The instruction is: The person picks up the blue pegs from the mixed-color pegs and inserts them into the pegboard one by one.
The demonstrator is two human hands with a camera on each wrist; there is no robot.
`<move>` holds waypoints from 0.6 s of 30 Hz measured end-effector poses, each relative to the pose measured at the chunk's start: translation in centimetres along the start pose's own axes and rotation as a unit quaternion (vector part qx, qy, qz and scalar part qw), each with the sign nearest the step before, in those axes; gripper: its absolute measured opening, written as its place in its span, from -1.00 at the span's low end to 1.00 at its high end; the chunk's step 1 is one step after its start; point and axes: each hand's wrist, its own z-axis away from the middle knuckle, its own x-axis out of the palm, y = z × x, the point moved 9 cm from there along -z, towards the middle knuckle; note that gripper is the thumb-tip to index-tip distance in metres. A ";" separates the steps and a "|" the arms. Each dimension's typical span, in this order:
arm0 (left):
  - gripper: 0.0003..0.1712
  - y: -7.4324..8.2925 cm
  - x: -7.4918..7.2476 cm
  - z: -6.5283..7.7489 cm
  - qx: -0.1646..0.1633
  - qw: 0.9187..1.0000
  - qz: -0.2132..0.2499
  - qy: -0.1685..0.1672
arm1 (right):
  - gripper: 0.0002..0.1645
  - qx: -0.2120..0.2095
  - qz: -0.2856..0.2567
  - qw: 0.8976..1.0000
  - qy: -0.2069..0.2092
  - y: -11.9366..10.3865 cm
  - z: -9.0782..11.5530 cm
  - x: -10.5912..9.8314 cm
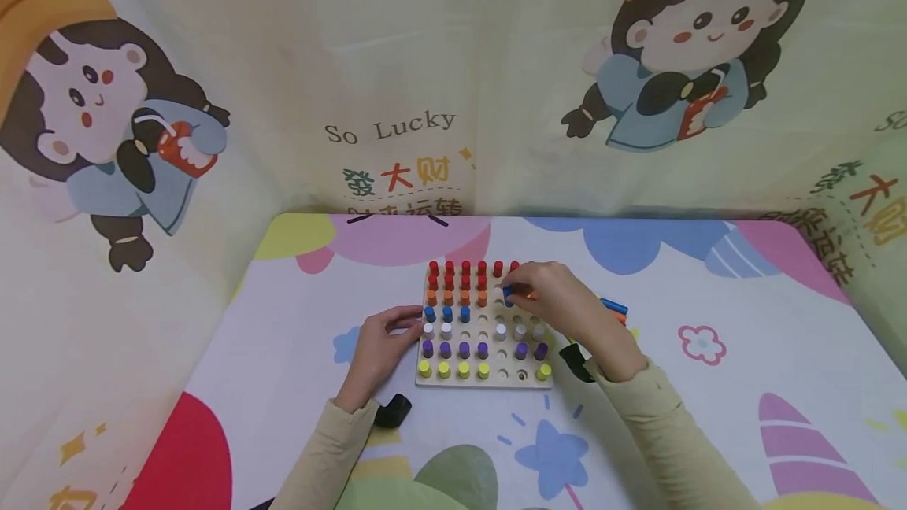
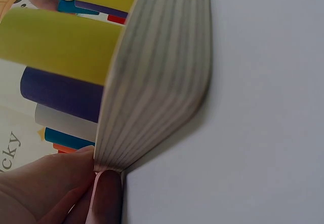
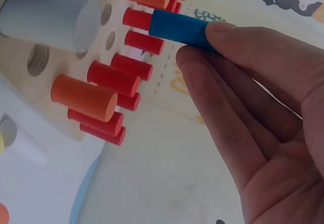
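Note:
A wooden pegboard lies on the table, with rows of red, orange, blue, white, purple and yellow pegs. My left hand grips its left edge; in the left wrist view a fingertip lies over the top face and another against the side. Between thumb and fingers, my right hand pinches a blue peg above the board's right half. Three blue pegs stand in their row at the left, and bare holes show in several rows. The right hand hides part of the back-right corner.
Loose blue pegs and an orange peg lie right of the board, partly behind my right wrist. Black wrist devices sit by both sleeves. A printed cloth wall rises behind the patterned table.

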 end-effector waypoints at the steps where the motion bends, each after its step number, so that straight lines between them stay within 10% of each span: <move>1: -0.66 0.0 0.0 0.0 0.000 1.000 0.000 0.000 | -0.72 0.000 -0.001 1.000 -0.002 -0.1 -0.1 0.1; 18: -0.65 0.0 0.0 -0.1 0.002 1.000 -0.001 -0.001 | -0.74 -0.018 0.008 0.999 -0.033 -1.4 -1.0 1.3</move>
